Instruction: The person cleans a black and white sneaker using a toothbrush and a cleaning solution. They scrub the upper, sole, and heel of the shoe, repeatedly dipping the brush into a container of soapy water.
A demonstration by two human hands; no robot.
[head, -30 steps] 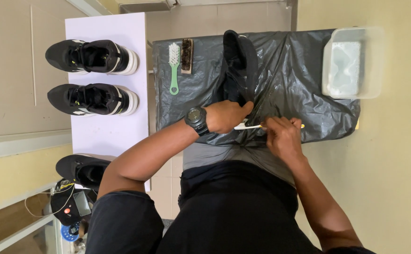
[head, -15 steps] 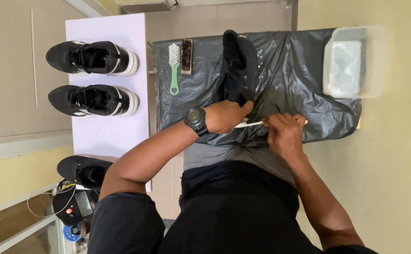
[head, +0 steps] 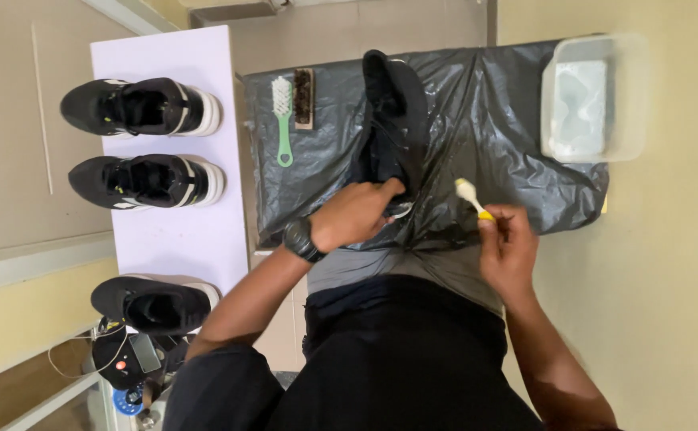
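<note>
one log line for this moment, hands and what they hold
left hand: grips black shoe on black plastic sheet | right hand: holds small brush, lifted clear of shoe

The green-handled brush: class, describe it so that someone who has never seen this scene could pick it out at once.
Find the black plastic sheet spread over the table. Along its left edge, beside the white shelf of black shoes, two brushes lie side by side. The green-handled brush has white bristles and a slim green handle, whereas the wooden brush is a dark-bristled block without a handle.

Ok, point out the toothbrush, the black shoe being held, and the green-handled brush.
toothbrush (head: 467, 191), head view, on its white bristle head.
black shoe (head: 393, 112), head view, on its upper.
green-handled brush (head: 284, 136), head view, on its handle.
</note>
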